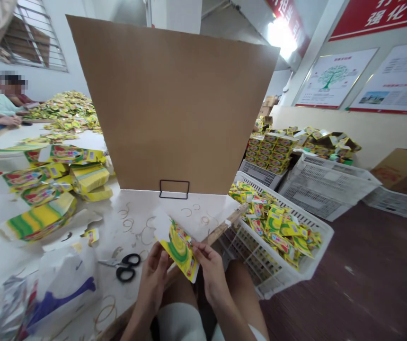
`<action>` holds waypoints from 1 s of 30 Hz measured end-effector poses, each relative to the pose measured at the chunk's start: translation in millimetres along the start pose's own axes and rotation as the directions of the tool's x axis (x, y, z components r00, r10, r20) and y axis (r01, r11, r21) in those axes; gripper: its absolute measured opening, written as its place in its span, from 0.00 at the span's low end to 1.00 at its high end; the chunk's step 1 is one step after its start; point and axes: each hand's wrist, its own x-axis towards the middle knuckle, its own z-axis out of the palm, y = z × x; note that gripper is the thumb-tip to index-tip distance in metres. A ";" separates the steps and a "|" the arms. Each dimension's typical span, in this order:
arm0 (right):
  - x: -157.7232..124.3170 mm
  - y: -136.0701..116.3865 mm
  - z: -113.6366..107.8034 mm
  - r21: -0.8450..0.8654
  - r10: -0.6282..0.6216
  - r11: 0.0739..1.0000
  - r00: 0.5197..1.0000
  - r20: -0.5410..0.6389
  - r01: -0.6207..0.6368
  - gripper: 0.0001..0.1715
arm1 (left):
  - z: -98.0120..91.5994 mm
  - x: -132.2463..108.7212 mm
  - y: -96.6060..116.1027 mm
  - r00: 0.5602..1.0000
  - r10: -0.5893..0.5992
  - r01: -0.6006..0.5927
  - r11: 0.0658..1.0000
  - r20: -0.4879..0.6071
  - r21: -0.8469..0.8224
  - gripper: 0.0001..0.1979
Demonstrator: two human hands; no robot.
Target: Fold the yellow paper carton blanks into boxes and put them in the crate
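Observation:
My left hand (155, 274) and my right hand (208, 265) both hold a flat yellow-and-green printed carton (179, 249) above my lap, at the near edge of the white table (136, 213). The left hand grips its lower left edge, the right hand its lower right corner. Black-handled scissors (125, 266) lie on the table just left of my left hand. Loose rubber bands (134, 222) are scattered on the table beyond the carton.
A large brown cardboard sheet (175, 104) stands upright in a wire holder (174, 188). Stacks of flat yellow cartons (50, 184) lie at left. A white basket (310, 265) of folded cartons stands at right, more crates (327, 184) behind. Other people sit far left.

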 end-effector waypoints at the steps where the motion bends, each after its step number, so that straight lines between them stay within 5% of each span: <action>1: -5.0 2.0 -1.2 0.048 0.032 0.998 0.999 -0.001 -0.032 0.26 | 2.3 -1.3 0.2 0.998 -0.024 0.026 0.999 0.049 -0.047 0.24; 10: -28.0 -0.7 -5.1 0.167 0.102 0.979 0.991 0.091 -0.116 0.23 | 18.3 -8.0 9.2 0.970 -0.115 0.145 0.981 0.213 -0.131 0.22; 18: -36.0 -19.6 -10.4 -0.310 -0.082 0.942 0.983 0.162 0.129 0.25 | 16.8 -9.7 -0.6 0.974 -0.135 0.136 0.991 0.181 0.005 0.19; 25: -44.5 -19.9 -11.4 -0.438 -0.145 0.885 0.987 0.072 0.161 0.22 | 27.5 -13.3 5.8 0.992 -0.107 0.089 0.967 0.066 0.238 0.27; 30: -44.4 -29.9 -20.8 -0.496 -0.223 0.820 0.957 0.183 0.286 0.18 | 28.9 -17.4 14.9 0.987 -0.079 0.047 0.974 0.139 0.220 0.36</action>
